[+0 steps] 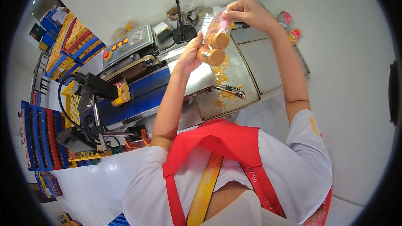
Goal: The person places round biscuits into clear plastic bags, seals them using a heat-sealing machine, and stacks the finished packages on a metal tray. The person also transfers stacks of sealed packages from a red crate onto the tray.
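Observation:
A clear plastic package of round golden-brown biscuits (216, 56) is held up over the metal work surface. The biscuits sit in two stacks, and part of the wrapper is pink. My left hand (191, 57) is closed round the package's left side, its fingers partly hidden behind it. At the upper end of the wrapper, my right hand (246, 12) pinches the film between thumb and fingers, with the index finger stretched away to the left. Below the package lies a metal tray (209, 111) with scattered biscuit crumbs, and a utility knife (231, 91) rests across it.
A blue conveyor belt (155, 87) runs to the left, carrying a yellow package (122, 93). Behind it stands a control panel (130, 44). A black device on a stand (94, 90) juts over the belt. Small packages (294, 35) lie right of my right forearm; stacked crates (46, 136) stand left.

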`<state>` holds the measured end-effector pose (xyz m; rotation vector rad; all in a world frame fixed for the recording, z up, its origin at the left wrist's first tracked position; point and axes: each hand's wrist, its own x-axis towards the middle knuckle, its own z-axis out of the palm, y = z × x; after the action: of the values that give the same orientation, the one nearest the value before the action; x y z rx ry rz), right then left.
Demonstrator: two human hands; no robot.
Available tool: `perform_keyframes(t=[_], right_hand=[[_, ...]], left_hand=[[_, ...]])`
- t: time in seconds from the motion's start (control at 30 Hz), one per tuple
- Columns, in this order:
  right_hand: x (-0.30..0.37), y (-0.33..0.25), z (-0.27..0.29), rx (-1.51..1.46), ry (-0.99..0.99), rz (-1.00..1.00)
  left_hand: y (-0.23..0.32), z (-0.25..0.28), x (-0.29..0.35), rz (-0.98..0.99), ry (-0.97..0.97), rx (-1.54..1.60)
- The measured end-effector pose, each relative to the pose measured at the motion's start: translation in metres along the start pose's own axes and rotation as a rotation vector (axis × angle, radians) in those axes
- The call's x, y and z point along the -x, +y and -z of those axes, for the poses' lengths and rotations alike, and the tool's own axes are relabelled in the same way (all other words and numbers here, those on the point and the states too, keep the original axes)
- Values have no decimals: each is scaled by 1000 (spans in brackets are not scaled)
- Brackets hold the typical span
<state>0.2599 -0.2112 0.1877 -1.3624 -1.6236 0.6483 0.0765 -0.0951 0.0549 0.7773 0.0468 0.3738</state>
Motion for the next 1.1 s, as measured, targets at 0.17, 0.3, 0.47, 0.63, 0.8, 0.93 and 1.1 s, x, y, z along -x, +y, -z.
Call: perform_keyframes(t=[0.17, 0.3, 0.47, 0.63, 0.8, 0.93, 1.1], right_hand=[[-16, 14, -53, -61, 229, 106], [5, 28, -113, -141, 302, 68], [-2, 112, -172, -180, 460, 163], [2, 128, -202, -115, 525, 23], [-6, 104, -202, 310, 788, 120], [-8, 94, -207, 448, 801, 106], [-9, 98, -206, 70, 784, -34]], left_hand=[[-1, 21, 14, -59, -78, 246], [21, 27, 30, -548, 69, -258], [17, 71, 52, -594, 306, -618], [-9, 90, 69, -605, 711, -1040], [-3, 51, 69, -860, 806, -1279], [3, 43, 73, -889, 863, -1482], [12, 43, 75, -675, 873, -1338]])
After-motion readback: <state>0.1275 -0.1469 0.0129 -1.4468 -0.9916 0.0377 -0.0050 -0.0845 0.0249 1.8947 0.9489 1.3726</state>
